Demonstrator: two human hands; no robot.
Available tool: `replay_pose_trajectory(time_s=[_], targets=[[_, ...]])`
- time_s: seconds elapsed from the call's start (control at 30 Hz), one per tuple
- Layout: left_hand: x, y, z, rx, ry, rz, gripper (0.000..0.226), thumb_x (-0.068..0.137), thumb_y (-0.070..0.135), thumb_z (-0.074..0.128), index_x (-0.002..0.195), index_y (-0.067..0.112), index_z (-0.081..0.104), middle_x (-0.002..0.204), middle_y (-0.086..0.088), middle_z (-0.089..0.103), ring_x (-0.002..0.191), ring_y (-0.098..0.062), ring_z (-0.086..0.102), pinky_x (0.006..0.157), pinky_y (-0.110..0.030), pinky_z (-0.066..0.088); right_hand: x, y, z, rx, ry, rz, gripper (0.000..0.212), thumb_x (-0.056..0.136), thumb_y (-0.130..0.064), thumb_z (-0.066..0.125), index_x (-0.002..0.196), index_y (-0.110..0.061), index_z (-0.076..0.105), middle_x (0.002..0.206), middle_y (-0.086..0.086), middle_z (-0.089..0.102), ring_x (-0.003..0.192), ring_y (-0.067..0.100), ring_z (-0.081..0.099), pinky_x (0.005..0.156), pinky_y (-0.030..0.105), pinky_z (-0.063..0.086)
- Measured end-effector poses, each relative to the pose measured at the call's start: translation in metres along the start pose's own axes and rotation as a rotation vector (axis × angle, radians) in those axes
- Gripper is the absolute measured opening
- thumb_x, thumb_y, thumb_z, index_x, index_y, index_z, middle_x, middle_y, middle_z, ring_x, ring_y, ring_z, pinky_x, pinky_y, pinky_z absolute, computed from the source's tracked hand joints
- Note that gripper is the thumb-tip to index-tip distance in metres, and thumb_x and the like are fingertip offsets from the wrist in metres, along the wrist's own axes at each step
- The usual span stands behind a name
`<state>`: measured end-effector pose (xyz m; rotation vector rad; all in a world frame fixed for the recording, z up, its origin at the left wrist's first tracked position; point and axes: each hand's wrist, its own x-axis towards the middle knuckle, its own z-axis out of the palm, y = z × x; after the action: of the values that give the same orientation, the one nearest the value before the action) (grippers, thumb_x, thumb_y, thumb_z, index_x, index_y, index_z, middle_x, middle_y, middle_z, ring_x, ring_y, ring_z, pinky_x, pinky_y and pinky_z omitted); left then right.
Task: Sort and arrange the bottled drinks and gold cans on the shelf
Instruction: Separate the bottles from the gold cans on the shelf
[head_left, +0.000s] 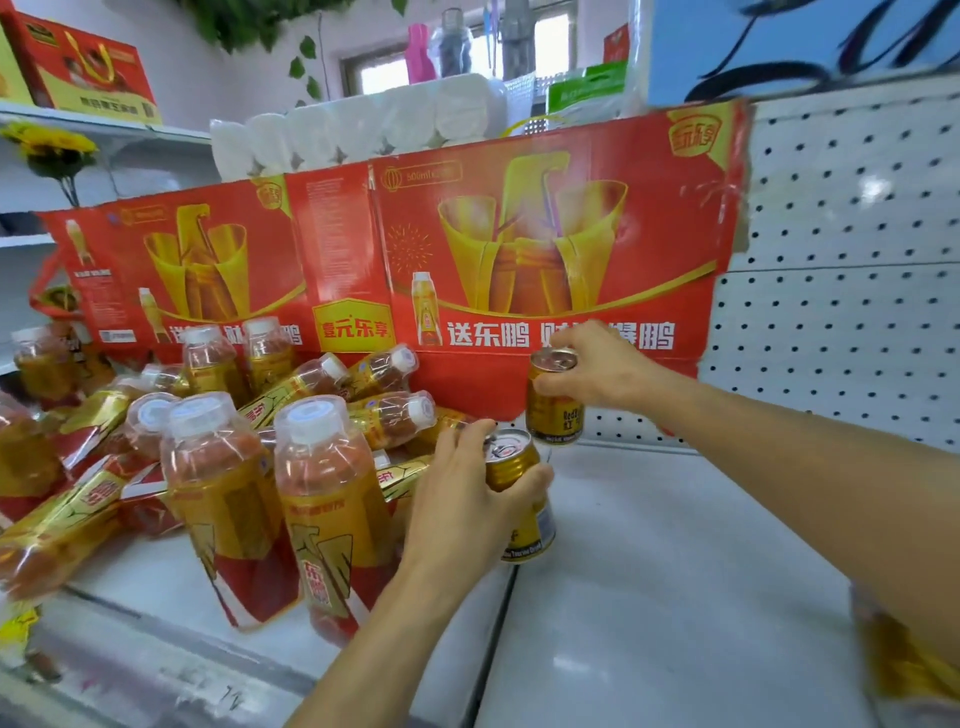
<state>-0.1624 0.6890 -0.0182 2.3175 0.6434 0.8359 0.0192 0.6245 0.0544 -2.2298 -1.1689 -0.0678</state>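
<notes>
My left hand (467, 499) grips a gold can (511, 460) standing on the white shelf (675, 571), just right of the bottles. My right hand (602, 369) holds a second gold can (553, 410) by its top, close behind the first one and near the red cardboard. Two upright bottled drinks (332, 499) with clear caps and red-gold labels stand at the front. Behind and left of them several more bottles (384, 410) lie tumbled on their sides, and a few stand at the back.
A flattened red and gold cardboard carton (519, 249) leans against the white pegboard back wall (857, 312). White paper rolls (363, 130) sit above it. A gold package (904, 660) shows at the right edge under my forearm. A seam divides the shelf boards (498, 623).
</notes>
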Motion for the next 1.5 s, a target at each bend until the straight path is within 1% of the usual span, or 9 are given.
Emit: replay_pose_trajectory(time_s=[0.17,0.27,0.37,0.6,0.8,1.07,1.3,1.4,1.5], targets=[[0.001,0.027,0.001,-0.034,-0.025,0.097,0.069,0.081,0.055,0.066,0.139,0.026,0.044,0.119,0.008,0.047,0.107,-0.011,0.051,0.091,-0.034,0.051,-0.057,0.004,-0.058,-0.064,0.085,0.038,0.039,0.077,-0.035,0.076,0.101,-0.005,0.070,0.098,0.009,0.069,0.089,0.024,0.064,0.077,0.044,0.055],[0.005,0.051,0.011,-0.093,-0.058,0.140,0.069,0.081,0.052,0.068,0.140,0.025,0.044,0.117,0.009,0.046,0.106,-0.011,0.051,0.088,-0.031,0.050,-0.088,0.020,-0.089,-0.046,0.108,0.085,0.031,0.079,-0.034,0.075,0.095,-0.008,0.066,0.087,0.000,0.065,0.078,0.016,0.062,0.061,0.028,0.050],[0.010,0.083,0.029,-0.137,-0.109,0.195,0.065,0.082,0.052,0.068,0.138,0.026,0.047,0.122,0.007,0.049,0.105,-0.011,0.051,0.090,-0.034,0.049,-0.118,0.045,-0.122,-0.057,0.161,0.138,0.047,0.079,-0.038,0.075,0.118,-0.014,0.061,0.099,-0.005,0.059,0.085,0.010,0.059,0.064,0.022,0.047],[0.022,0.167,0.097,-0.163,-0.267,0.341,0.063,0.085,0.053,0.064,0.137,0.024,0.045,0.131,0.002,0.047,0.111,-0.018,0.054,0.093,-0.042,0.049,-0.171,0.125,-0.186,-0.126,0.236,0.307,0.067,0.077,-0.041,0.075,0.134,-0.015,0.052,0.128,0.003,0.052,0.104,0.017,0.049,0.079,0.028,0.040],[0.032,0.215,0.164,-0.119,-0.447,0.201,0.060,0.084,0.041,0.071,0.134,0.019,0.046,0.124,-0.001,0.053,0.105,-0.021,0.055,0.086,-0.038,0.052,-0.192,0.186,-0.211,-0.239,0.072,0.380,0.056,0.078,-0.036,0.074,0.121,-0.003,0.059,0.122,0.016,0.058,0.102,0.030,0.059,0.084,0.043,0.054],[0.023,0.232,0.212,-0.012,-0.546,0.042,0.064,0.082,0.032,0.076,0.136,0.019,0.044,0.117,-0.002,0.052,0.100,-0.020,0.055,0.075,-0.029,0.048,-0.190,0.243,-0.214,-0.274,-0.164,0.304,0.062,0.074,-0.038,0.078,0.121,-0.010,0.051,0.115,0.006,0.057,0.100,0.023,0.057,0.076,0.034,0.050],[0.013,0.235,0.213,0.092,-0.531,0.086,0.069,0.082,0.030,0.077,0.139,0.017,0.042,0.134,-0.008,0.052,0.113,-0.024,0.054,0.093,-0.038,0.050,-0.194,0.254,-0.212,-0.255,-0.210,0.300,0.067,0.077,-0.045,0.076,0.128,-0.010,0.049,0.125,0.010,0.057,0.108,0.025,0.057,0.091,0.040,0.050],[0.008,0.240,0.202,0.125,-0.498,0.136,0.076,0.083,0.038,0.073,0.147,0.018,0.037,0.146,-0.008,0.043,0.127,-0.024,0.047,0.100,-0.037,0.044,-0.202,0.244,-0.217,-0.291,-0.172,0.229,0.076,0.086,-0.051,0.065,0.144,-0.011,0.038,0.147,0.009,0.039,0.129,0.026,0.043,0.101,0.035,0.039],[-0.013,0.245,0.174,-0.024,-0.422,0.170,0.075,0.082,0.053,0.067,0.147,0.027,0.039,0.147,0.004,0.044,0.132,-0.013,0.042,0.101,-0.030,0.037,-0.223,0.226,-0.227,-0.212,-0.054,0.107,0.059,0.092,-0.043,0.059,0.144,-0.020,0.041,0.146,0.004,0.038,0.129,0.022,0.043,0.099,0.031,0.038]])
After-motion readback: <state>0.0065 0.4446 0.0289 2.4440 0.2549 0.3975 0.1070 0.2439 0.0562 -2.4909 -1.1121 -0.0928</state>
